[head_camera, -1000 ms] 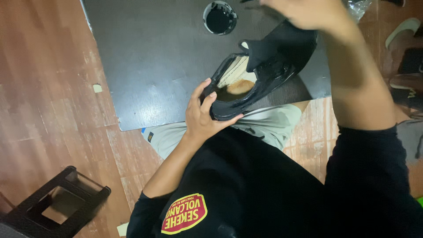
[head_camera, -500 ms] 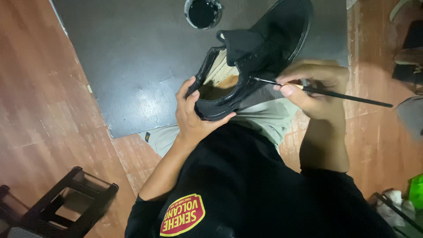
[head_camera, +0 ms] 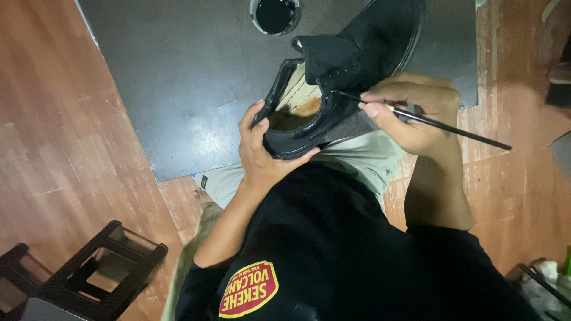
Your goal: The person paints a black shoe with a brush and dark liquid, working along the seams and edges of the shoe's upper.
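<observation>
A black shoe with a tan insole lies tilted over my lap, heel toward me. My left hand grips its heel from below, thumb on the rim. My right hand pinches a thin black brush like a pen. The brush tip touches the shoe's side near the lace eyelets. A round pot of black liquid stands on the dark mat beyond the shoe.
The dark mat lies on a reddish wooden floor. A black plastic stool sits at the lower left. Some clutter shows at the lower right corner and a dark object at the right edge.
My right hand came down from above the shoe with the brush and now holds its tip against the shoe's side. The left hand has kept its grip on the heel.
</observation>
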